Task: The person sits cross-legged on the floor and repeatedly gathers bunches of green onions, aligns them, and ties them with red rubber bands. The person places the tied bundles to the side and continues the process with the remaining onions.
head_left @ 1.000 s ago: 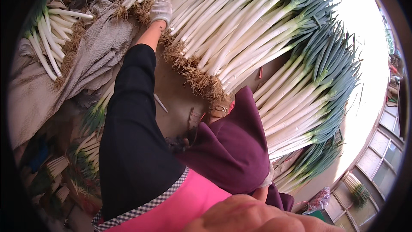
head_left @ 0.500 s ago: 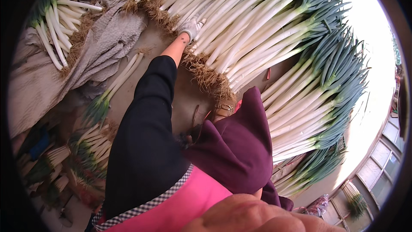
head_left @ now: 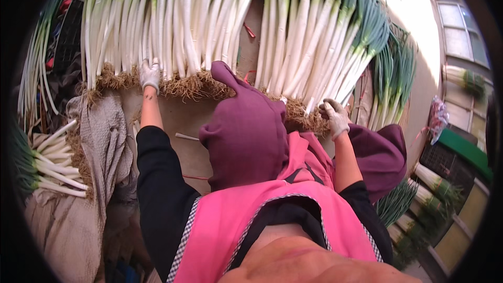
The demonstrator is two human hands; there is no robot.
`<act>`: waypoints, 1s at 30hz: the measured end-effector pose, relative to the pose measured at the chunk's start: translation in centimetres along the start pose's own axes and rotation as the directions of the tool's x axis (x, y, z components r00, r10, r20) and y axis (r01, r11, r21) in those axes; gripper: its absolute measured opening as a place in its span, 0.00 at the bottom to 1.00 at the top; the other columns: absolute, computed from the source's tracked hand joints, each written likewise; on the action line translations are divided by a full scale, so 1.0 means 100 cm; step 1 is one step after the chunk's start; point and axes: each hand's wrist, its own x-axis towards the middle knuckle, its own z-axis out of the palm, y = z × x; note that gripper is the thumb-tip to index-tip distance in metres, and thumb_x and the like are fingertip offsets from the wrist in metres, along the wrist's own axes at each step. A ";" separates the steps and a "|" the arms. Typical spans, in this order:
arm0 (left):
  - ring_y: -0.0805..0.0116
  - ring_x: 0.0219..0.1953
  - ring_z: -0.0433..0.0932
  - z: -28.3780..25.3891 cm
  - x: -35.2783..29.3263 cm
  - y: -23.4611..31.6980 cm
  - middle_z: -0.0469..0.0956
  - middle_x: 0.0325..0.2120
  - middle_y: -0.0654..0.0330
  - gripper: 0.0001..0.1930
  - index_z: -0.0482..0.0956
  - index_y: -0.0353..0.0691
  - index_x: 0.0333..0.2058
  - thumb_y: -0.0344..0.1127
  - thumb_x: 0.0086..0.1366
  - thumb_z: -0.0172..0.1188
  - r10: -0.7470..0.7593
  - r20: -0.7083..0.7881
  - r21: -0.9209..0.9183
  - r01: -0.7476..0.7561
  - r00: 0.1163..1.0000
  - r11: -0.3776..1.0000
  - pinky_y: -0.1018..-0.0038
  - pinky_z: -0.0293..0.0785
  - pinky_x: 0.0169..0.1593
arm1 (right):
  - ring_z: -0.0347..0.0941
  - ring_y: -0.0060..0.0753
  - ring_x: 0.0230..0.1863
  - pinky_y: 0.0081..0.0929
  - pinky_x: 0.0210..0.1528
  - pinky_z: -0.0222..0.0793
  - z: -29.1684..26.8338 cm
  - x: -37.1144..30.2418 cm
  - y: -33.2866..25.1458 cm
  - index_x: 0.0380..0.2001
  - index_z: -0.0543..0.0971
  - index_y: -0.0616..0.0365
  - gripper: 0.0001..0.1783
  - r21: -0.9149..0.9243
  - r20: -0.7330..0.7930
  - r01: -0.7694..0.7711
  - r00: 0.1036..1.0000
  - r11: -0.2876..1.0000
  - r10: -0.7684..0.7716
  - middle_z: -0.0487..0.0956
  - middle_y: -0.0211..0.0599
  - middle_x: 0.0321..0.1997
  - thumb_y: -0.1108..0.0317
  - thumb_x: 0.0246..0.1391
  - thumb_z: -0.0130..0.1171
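Long leeks lie side by side in two broad rows, white stalks toward me with brown roots at their near ends: one row at the left (head_left: 173,26), one at the right (head_left: 309,47). My left hand (head_left: 149,75), in a white glove, lies with fingers spread on the stalks just above the roots of the left row. My right hand (head_left: 335,118), also gloved, curls around the root ends of the right row's leeks. A maroon cloth (head_left: 246,126) hangs between my arms over my pink vest.
A grey sack cloth (head_left: 102,141) lies at the left beside a small bundle of leeks (head_left: 52,162). More tied bundles (head_left: 435,183) and a black crate (head_left: 445,160) stand at the right. A building wall with windows (head_left: 456,15) is at the far right.
The view has swung so the leek rows run across the top. My left hand has shifted along the roots, and my right hand has come into view on the right row.
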 end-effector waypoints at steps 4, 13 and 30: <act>0.63 0.50 0.70 -0.015 -0.030 -0.010 0.71 0.48 0.53 0.24 0.68 0.32 0.51 0.44 0.63 0.54 0.056 -0.138 -0.636 -0.132 0.989 0.760 0.72 0.65 0.53 | 0.74 0.23 0.30 0.18 0.33 0.70 0.017 0.006 0.002 0.48 0.71 0.64 0.16 0.122 -0.080 0.040 0.996 0.992 -0.030 0.78 0.37 0.34 0.68 0.57 0.50; 0.71 0.44 0.73 -0.211 -0.196 0.198 0.73 0.43 0.56 0.14 0.69 0.34 0.48 0.33 0.66 0.49 0.439 -0.192 -0.937 -0.298 0.878 0.185 0.77 0.72 0.48 | 0.75 0.41 0.40 0.34 0.42 0.71 0.114 0.030 -0.044 0.59 0.59 0.56 0.44 -0.818 -0.229 0.096 0.850 0.567 -0.475 0.73 0.47 0.48 0.45 0.44 0.59; 0.71 0.24 0.74 0.019 -0.383 0.426 0.75 0.24 0.60 0.12 0.73 0.34 0.33 0.39 0.62 0.56 0.664 0.686 -0.717 0.427 0.297 0.550 0.75 0.77 0.33 | 0.49 0.11 0.09 0.12 0.09 0.46 -0.049 -0.160 -0.037 0.41 0.69 0.57 0.10 0.767 0.561 -0.357 0.777 0.534 -0.286 0.58 0.21 0.15 0.66 0.59 0.50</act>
